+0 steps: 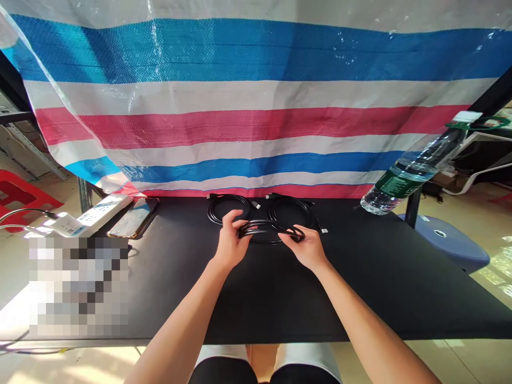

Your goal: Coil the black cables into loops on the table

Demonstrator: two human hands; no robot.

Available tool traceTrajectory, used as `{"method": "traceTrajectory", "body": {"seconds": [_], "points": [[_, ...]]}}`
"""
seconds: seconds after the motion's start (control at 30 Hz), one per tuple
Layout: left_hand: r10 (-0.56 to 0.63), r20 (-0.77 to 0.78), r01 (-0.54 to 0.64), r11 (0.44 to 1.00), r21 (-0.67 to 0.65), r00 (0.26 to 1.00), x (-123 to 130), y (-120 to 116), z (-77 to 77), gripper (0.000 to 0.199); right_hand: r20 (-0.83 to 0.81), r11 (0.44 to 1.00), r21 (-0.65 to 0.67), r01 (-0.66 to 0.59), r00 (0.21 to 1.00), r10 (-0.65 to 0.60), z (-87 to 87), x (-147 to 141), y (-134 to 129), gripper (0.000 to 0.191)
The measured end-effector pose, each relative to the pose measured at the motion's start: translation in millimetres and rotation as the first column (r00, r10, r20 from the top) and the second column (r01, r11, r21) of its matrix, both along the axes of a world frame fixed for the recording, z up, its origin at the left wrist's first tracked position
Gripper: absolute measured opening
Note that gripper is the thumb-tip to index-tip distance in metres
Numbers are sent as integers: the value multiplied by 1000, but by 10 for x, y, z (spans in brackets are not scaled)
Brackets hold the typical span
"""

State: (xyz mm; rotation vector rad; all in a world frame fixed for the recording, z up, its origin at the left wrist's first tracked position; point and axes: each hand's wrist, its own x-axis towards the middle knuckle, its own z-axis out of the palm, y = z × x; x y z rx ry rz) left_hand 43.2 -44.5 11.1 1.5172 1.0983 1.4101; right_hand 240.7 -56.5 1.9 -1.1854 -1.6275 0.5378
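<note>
A coiled black cable [266,226] is stretched between my two hands over the black table. My left hand [232,240] grips the left end of the coil, its fingers closed round the strands. At the right end, my right hand [306,246] pinches the same coil between thumb and fingers. Just beyond lie two more coiled black cables on the table: one at the left [216,211], with a light connector tip, and one at the right [294,200]. My hands partly cover the near sides of both.
On the black table [360,288], a clear bottle [404,178] stands at the back right. A white power strip [104,212] and a phone [136,217] lie at the back left, with a pixelated patch nearer. A striped sheet [248,128] hangs behind.
</note>
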Motion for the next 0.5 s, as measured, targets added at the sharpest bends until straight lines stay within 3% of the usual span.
{"method": "traceTrajectory", "body": {"seconds": [0.07, 0.13, 0.3, 0.4, 0.5], "points": [[-129, -219, 115, 990, -76, 967, -104, 57, 27, 11, 53, 999, -23, -32, 998, 33, -14, 9, 4, 50], [-207, -322, 166, 974, -151, 924, -175, 96, 44, 17, 89, 1000, -14, -23, 996, 25, -23, 17, -2, 50], [-184, -151, 140, 954, -264, 971, -118, 104, 24, 37, 164, 995, 8, 99, 981, -99, -79, -3, -16, 42], [-127, -59, 87, 887, -453, 990, -35, 103, 12, 37, 291, 980, -18, 199, 939, -185, -144, -25, 17, 39], [-46, -52, 11, 844, -537, 998, -20, 126, 11, 35, 444, 954, -51, 297, 862, -244, -187, -65, 69, 33]]}}
